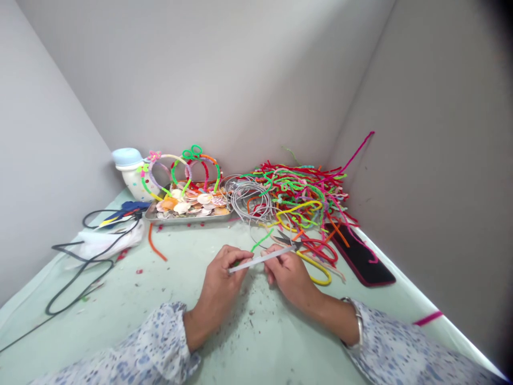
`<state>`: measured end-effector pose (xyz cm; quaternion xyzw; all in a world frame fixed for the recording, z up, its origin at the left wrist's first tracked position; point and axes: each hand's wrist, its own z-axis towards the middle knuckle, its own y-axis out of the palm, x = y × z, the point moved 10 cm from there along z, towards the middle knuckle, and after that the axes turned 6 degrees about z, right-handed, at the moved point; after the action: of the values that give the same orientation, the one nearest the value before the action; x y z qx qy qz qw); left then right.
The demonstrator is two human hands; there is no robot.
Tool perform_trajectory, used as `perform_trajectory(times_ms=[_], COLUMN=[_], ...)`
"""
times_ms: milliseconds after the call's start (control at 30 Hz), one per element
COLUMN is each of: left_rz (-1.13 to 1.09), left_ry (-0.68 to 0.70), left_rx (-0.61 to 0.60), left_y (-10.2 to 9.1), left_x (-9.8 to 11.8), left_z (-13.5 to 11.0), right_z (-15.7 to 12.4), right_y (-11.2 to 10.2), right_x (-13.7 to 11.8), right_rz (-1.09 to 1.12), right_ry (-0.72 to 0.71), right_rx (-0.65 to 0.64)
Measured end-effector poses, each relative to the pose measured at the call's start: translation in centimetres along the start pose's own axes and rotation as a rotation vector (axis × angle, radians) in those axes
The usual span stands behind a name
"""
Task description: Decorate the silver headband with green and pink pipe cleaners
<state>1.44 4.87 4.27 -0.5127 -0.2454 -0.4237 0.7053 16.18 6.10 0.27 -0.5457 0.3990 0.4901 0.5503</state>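
L hand (220,280) & R hand (292,277) pinch the white strip (257,260), fingers narrow, strip spanning the gap b/w them. Best keep it flat w/ light, even grip (green stem (263,240) pokes up beyond L fingertips; can't tell if held).

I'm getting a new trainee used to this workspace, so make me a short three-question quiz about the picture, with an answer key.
1. Multiple choice: What do the left hand and right hand both hold?
A) scissors
B) a pale strip
C) a black cable

2. True or false: Shells lie in the metal tray.

3. Fill in the blank: The white container at the back left has a ____ lid.

Key:
1. B
2. True
3. Light blue
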Motion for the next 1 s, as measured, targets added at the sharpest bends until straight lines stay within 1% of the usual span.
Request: perform_trajectory(times_ms=[267,467,600,700,867,1000], left_rz=[-0.064,-0.058,-0.049,-0.064,-0.081,-0.032], left_ry=[-0.065,-0.090,-0.089,-0.072,-0.054,-0.030], left_rx=[-0.006,-0.042,-0.057,-0.057,-0.016,-0.004], left_y=[0.1,0.7,0.8,0.7,0.3,0.2], left_x=[-0.5,-0.8,-0.7,-0.4,-0.4,-0.2], left_z=[-0.1,-0.1,-0.1,-0.1,-0.1,-0.1], right_z=[-0.1,-0.2,-0.2,-0.1,0.0,0.0], right_y=[0.0,-0.1,0.0,-0.2,-0.6,-0.7], right_x=[-1.0,-1.4,-1.3,-1.2,-1.0,-1.2], right_rz=[0.062,0.060,0.046,0.005,-0.001,-0.019], right_ry=[-0.079,-0.075,-0.075,-0.079,-0.059,-0.062], right_rx=[-0.008,0.003,-0.006,0.019,0.060,0.065])
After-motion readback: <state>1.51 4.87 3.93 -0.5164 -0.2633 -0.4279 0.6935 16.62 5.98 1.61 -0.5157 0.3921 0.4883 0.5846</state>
